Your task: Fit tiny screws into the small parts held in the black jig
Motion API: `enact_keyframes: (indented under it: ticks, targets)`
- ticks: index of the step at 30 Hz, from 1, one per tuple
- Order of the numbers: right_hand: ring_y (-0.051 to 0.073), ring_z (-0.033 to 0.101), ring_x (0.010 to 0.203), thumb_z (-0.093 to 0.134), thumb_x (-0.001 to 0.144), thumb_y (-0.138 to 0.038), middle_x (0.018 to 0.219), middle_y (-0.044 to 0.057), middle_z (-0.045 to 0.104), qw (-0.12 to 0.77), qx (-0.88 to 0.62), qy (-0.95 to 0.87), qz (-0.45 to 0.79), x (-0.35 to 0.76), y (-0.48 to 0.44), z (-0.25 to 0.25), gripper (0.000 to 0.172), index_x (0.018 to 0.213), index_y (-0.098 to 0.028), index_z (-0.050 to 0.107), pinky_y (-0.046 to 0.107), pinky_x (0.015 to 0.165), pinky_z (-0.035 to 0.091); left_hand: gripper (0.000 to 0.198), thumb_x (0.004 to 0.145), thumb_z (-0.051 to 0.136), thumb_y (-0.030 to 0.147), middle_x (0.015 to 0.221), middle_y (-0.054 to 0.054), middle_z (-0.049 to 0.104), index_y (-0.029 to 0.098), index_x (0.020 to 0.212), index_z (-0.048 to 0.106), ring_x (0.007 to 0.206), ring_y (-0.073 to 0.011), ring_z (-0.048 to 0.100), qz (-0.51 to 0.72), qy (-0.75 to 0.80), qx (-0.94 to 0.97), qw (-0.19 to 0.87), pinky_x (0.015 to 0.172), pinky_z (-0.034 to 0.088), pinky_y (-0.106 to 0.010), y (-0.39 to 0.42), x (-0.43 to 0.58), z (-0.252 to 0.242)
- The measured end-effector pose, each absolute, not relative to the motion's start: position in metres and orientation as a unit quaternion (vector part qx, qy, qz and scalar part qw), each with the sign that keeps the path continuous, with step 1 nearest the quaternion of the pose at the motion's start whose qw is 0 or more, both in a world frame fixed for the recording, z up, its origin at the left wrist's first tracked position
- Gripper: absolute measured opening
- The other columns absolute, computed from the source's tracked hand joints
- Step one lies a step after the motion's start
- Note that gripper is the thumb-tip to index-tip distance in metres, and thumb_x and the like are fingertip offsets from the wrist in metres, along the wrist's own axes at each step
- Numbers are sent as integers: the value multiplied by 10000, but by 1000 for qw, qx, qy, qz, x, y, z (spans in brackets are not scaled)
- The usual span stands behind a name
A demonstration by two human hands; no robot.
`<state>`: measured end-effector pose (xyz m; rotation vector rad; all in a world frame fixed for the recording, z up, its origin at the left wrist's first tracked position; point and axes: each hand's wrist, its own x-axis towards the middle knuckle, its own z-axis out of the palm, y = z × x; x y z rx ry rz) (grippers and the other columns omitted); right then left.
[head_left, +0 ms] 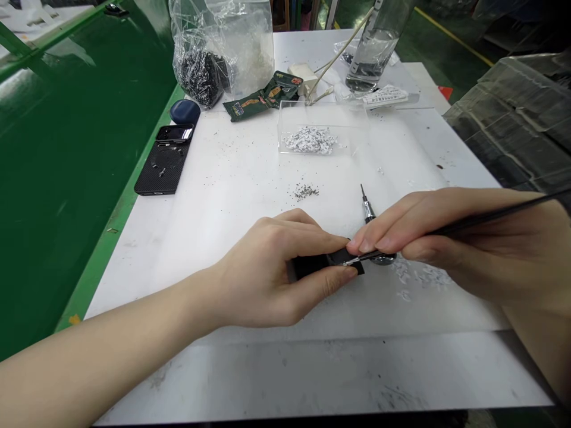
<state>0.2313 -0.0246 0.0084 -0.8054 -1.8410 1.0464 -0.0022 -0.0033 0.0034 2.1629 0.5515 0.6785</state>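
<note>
The left hand (pixel 263 273) pinches a small black part (pixel 323 264) between thumb and fingers, the right hand (pixel 473 244) pressing slim black tweezers (pixel 491 224) closed against it, over the white sheet (pixel 232 178), well inside its near edge.

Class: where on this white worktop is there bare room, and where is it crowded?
Room lies on the white worktop in front of the left hand and right hand, and between the black phone and the clear box, with specks. Crowded: the far end, around the box, and beneath the right hand.

A white workbench (pixel 223 172) carries a phone (pixel 163 167) and clear tray (pixel 323 128).
</note>
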Motion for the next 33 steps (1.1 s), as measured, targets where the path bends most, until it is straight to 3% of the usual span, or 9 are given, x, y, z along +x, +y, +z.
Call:
enact_keyframes:
  ticks: [7,16,33]
  targets:
    - [227,747,822,710,828,-121,871,30,782,431,-346,-733,397,231,-24,9,183,929,-263,768,331,697,629,164,941,597,212,822,-48,740,148,803,657,759,-146,654,261,224,849,401,761,533,-290,-4,-2,3]
    - [218,745,878,695,846,-112,902,41,780,418,-327,-741,410,230,-24,9,178,953,-241,755,326,762,630,154,938,602,200,814,-58,737,123,819,663,759,-146,645,261,216,851,402,772,528,-279,-3,-3,3]
    - [240,742,827,706,842,-161,883,23,783,425,-346,-739,391,230,-22,6,178,946,-291,769,362,693,629,150,934,609,215,818,-51,746,140,824,679,753,-148,657,265,223,849,400,767,539,-291,-4,-2,2]
